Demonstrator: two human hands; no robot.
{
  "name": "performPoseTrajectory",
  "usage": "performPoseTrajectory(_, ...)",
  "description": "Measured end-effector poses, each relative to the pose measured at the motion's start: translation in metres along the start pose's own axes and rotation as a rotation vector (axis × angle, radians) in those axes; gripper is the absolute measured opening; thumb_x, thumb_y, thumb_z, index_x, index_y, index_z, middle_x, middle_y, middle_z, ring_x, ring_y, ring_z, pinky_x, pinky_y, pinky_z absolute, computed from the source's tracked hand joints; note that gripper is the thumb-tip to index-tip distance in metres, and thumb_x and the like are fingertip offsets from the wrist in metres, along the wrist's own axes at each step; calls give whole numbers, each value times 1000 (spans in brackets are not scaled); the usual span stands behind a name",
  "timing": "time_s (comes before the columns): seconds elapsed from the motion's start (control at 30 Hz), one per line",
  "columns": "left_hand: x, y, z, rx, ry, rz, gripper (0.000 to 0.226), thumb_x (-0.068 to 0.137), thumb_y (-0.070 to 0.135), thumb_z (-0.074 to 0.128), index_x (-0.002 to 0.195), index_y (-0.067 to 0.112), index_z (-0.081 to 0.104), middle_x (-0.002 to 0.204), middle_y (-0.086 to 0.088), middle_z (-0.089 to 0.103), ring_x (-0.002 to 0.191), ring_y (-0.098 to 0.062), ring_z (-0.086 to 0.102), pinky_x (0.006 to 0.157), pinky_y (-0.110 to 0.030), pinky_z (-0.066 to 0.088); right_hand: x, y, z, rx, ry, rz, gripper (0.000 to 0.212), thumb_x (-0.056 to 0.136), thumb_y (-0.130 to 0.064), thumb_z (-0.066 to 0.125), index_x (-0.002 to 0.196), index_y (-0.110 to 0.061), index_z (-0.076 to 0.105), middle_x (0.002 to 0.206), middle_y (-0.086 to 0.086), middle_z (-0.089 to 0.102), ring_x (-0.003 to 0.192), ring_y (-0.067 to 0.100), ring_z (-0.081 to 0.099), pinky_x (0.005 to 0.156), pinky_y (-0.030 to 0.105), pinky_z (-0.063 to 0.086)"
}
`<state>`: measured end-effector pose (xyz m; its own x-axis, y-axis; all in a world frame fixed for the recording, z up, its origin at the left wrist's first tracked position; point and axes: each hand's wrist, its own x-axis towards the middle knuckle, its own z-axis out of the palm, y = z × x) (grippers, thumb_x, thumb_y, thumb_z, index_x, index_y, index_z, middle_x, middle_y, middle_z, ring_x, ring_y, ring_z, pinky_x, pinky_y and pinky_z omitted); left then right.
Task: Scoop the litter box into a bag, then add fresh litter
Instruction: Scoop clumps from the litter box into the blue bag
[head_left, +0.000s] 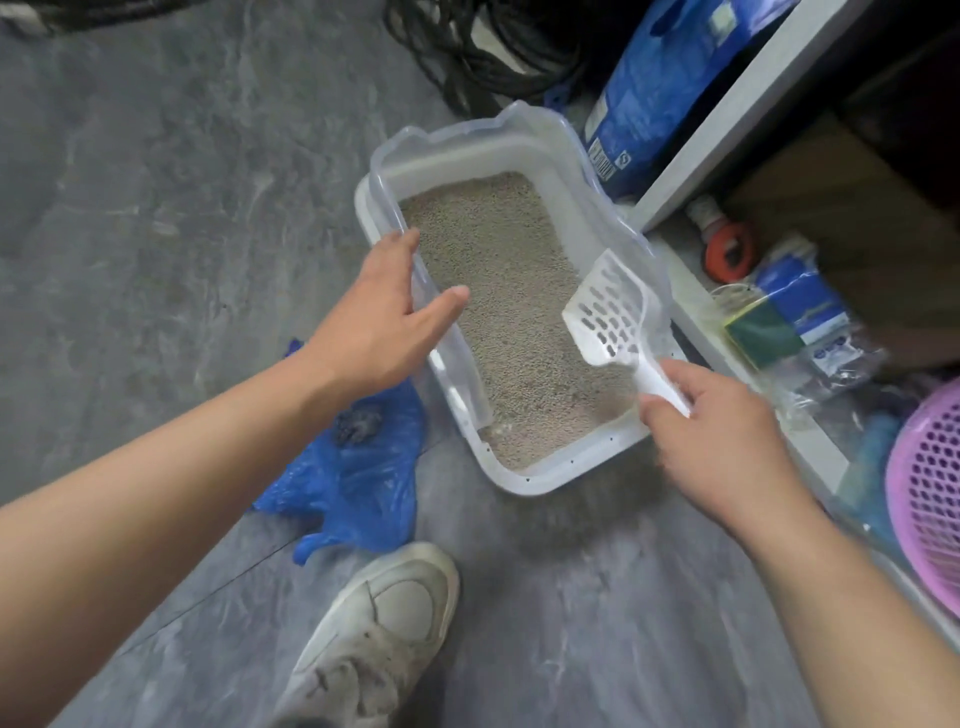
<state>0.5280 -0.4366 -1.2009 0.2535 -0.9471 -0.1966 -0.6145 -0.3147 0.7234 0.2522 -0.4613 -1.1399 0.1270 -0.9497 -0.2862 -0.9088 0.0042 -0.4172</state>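
A white litter box (535, 480) with a clear raised rim sits on the grey floor, filled with beige litter (511, 291). My left hand (382, 317) rests on the box's left rim, fingers straight, thumb reaching inside. My right hand (722, 431) grips the handle of a white slotted scoop (610, 312), whose blade hangs over the litter by the right wall. A blue plastic bag (353, 478) lies crumpled on the floor left of the box, with a dark clump inside. A tall blue litter bag (654, 93) stands behind the box.
A white shelf unit (737, 109) runs along the right, holding an orange-red reel (730, 249), blue packets (802, 312) and a pink basket (930, 493). Black cables (493, 47) lie coiled at the back. My white shoe (379, 629) stands in front of the box.
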Motion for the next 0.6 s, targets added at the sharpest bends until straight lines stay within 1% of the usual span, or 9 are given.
performPoseTrajectory(0.03, 2, 3, 6, 28, -21, 13, 87, 99, 57, 51, 163, 13, 11, 171, -8, 3, 157, -17, 5, 126, -32, 8, 7, 7, -2, -117, -28, 2, 33, 94, -24, 54, 125, -26, 65, 105, 8, 71, 99, 33, 61, 83, 37, 50)
performPoseTrajectory(0.07, 3, 4, 11, 63, -40, 17, 90, 98, 59, 51, 163, 15, 8, 171, -9, -3, 157, -18, 1, 125, -33, 6, 15, 14, -2, -215, -39, -2, 34, 95, -21, 53, 127, -23, 64, 109, 10, 69, 101, 34, 60, 84, 38, 50)
performPoseTrajectory(0.17, 2, 0, 23, 229, -56, 38, 92, 97, 61, 47, 163, 12, 4, 169, -10, -17, 157, -21, -8, 127, -34, 3, 30, 22, 1, -489, -37, -56, 26, 92, -13, 49, 115, -18, 61, 96, 10, 63, 85, 35, 58, 73, 41, 53)
performPoseTrajectory(0.27, -1, -4, 28, 319, -57, 66, 91, 99, 64, 36, 162, 9, 0, 168, -12, -20, 157, -22, -13, 127, -35, 0, 36, 18, 6, -646, -132, -77, 17, 91, -9, 46, 99, -21, 55, 91, 5, 56, 81, 32, 57, 64, 35, 45)
performPoseTrajectory(0.3, -2, -5, 29, 330, -58, 69, 90, 100, 63, 35, 162, 9, -1, 168, -12, -20, 157, -23, -12, 127, -37, 1, 36, 13, 6, -659, -164, -88, 19, 90, -9, 45, 98, -23, 55, 91, 4, 55, 82, 32, 57, 64, 35, 43)
performPoseTrajectory(0.37, -3, -8, 29, 358, -55, 79, 88, 101, 62, 33, 162, 9, -2, 168, -14, -19, 157, -25, -11, 128, -41, 4, 37, 9, 6, -638, -206, -113, 21, 88, -10, 47, 96, -26, 58, 90, 5, 55, 87, 34, 61, 66, 35, 47)
performPoseTrajectory(0.43, -4, -11, 29, 387, -51, 93, 87, 101, 60, 31, 162, 8, -3, 168, -16, -18, 157, -27, -9, 128, -44, 5, 38, 7, 1, -599, -253, -101, 21, 84, -12, 49, 96, -22, 64, 86, 6, 57, 85, 35, 62, 66, 34, 50)
performPoseTrajectory(0.53, -6, -12, 27, 392, -61, 95, 88, 99, 61, 25, 161, 7, -4, 168, -18, -17, 157, -28, -9, 128, -44, 5, 45, -1, -17, -540, -229, -7, 12, 81, -17, 53, 85, -15, 64, 79, 9, 57, 76, 34, 61, 61, 30, 45)
performPoseTrajectory(0.6, -6, -13, 26, 393, -65, 95, 89, 96, 60, 23, 161, 6, -4, 168, -18, -17, 157, -27, -9, 128, -44, 5, 51, -7, -31, -512, -194, 103, 16, 81, -16, 53, 85, -8, 66, 78, 13, 63, 66, 32, 61, 59, 31, 49)
